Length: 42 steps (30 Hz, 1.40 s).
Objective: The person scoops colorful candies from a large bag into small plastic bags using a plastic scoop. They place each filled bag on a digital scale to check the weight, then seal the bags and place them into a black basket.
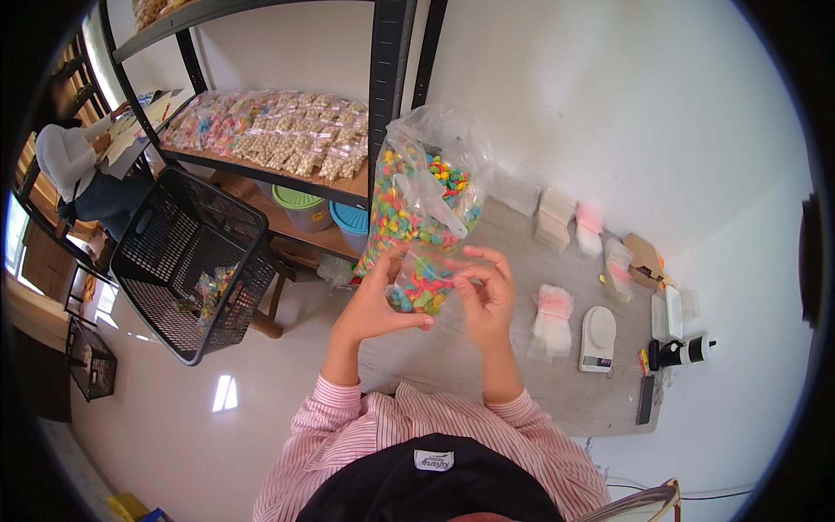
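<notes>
Between my hands is a small clear plastic bag (421,287) partly filled with colourful candies. My left hand (378,300) holds it around its side, thumb below. The fingers of my right hand (486,293) pinch the bag's upper right edge. Just beyond stands a large clear plastic bag (398,196) full of similar candies, its top loose, with a translucent scoop (440,205) lying in it. To the right, a white digital kitchen scale (598,329) rests on the table (522,404), beside a stack of empty plastic bags (553,320).
More bag stacks (554,218), a cardboard box (644,261) and a bottle (682,351) lie along the wall. At left, a black plastic basket (189,261) holds filled bags, near a shelf (287,173) of packed bags. Another person (78,156) stands at far left.
</notes>
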Each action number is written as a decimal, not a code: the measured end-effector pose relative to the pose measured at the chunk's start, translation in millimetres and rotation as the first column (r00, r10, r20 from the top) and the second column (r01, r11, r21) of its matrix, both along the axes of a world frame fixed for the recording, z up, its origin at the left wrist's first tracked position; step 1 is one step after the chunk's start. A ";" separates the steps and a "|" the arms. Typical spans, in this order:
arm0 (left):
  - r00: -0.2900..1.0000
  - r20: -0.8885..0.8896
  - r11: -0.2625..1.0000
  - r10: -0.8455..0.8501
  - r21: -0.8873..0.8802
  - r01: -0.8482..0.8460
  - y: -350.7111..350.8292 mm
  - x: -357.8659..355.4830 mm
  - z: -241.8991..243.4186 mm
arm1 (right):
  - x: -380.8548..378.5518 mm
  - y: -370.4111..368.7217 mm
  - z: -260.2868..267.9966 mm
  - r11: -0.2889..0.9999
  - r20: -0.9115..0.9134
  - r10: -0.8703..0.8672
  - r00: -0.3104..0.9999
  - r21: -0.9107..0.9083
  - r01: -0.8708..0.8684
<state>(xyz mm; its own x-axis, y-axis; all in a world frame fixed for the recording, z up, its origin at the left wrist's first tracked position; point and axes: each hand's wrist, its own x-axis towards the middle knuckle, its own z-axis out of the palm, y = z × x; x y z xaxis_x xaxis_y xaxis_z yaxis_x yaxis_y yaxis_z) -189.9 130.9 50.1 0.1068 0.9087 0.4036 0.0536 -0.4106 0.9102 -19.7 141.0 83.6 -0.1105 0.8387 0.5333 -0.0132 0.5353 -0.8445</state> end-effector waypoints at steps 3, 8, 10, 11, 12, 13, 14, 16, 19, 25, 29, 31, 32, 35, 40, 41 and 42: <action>0.993 0.003 0.978 -0.120 -0.170 0.118 -7.9 -2.5 -1.8 | 3.3 -1.7 1.4 0.999 -0.067 0.001 0.998 0.035 0.001; 0.958 0.216 0.935 -0.190 -0.258 0.244 -25.3 5.8 -4.2 | 5.9 -10.9 2.2 0.998 -0.051 0.045 0.998 0.047 -0.043; 0.970 0.175 0.953 -0.167 -0.224 0.204 -29.9 6.0 -4.5 | 7.5 -12.9 2.5 0.998 0.016 0.015 1.000 0.064 -0.016; 0.971 0.177 0.952 -0.160 -0.233 0.200 -31.3 5.7 -4.2 | 7.7 -13.5 2.8 0.996 0.050 -0.001 0.999 0.084 -0.004; 0.973 0.175 0.946 -0.150 -0.261 0.193 -32.8 5.7 -3.7 | 8.1 -14.5 3.4 0.994 0.071 -0.014 0.997 0.114 0.006; 0.963 0.209 0.938 -0.168 -0.266 0.221 -34.5 6.1 -3.0 | 8.3 -15.7 4.3 0.991 0.097 -0.028 0.995 0.136 0.015; 0.954 0.239 0.925 -0.179 -0.290 0.246 -36.3 7.0 -2.2 | 8.7 -17.2 5.5 0.991 0.104 -0.020 0.994 0.133 0.006; 0.939 0.291 0.922 -0.184 -0.279 0.267 -39.5 10.7 -0.2 | 9.1 -18.4 9.1 0.993 0.125 -0.004 0.992 0.120 -0.011; 0.935 0.314 0.947 -0.167 -0.212 0.240 -42.4 15.4 3.1 | 9.9 -17.9 15.3 0.978 0.192 -0.006 0.981 0.205 -0.035; 0.985 0.144 0.934 -0.089 -0.331 0.133 -47.0 22.4 8.2 | 16.0 -21.9 20.4 0.974 0.179 -0.030 0.983 0.226 -0.012; 0.943 0.294 0.932 -0.158 -0.271 0.241 -53.5 35.1 9.6 | 25.6 -24.2 22.7 0.978 0.172 -0.034 0.985 0.210 -0.003; 0.942 0.291 0.965 -0.168 -0.148 0.218 -52.6 39.9 8.8 | 28.5 -23.8 23.5 0.984 0.130 -0.013 0.991 0.176 -0.010; 0.963 0.227 0.985 -0.146 -0.059 0.163 -49.3 41.9 8.1 | 31.0 -22.8 24.4 0.978 0.133 -0.035 0.991 0.206 0.007; 0.981 0.177 0.996 -0.085 -0.002 0.086 -45.3 47.2 5.4 | 37.2 -21.6 26.0 0.967 0.125 -0.065 0.990 0.251 0.032; 0.940 0.328 0.926 -0.089 -0.321 0.199 -43.7 50.5 8.7 | 44.8 -19.0 30.1 0.938 0.165 -0.075 0.983 0.347 0.013; 0.939 0.333 0.925 -0.087 -0.324 0.200 -44.4 52.0 10.0 | 46.4 -18.7 31.6 0.941 0.177 -0.061 0.982 0.339 -0.003; 0.933 0.346 0.931 -0.095 -0.302 0.206 -44.7 53.5 11.1 | 48.1 -19.0 33.2 0.942 0.180 -0.048 0.982 0.335 -0.015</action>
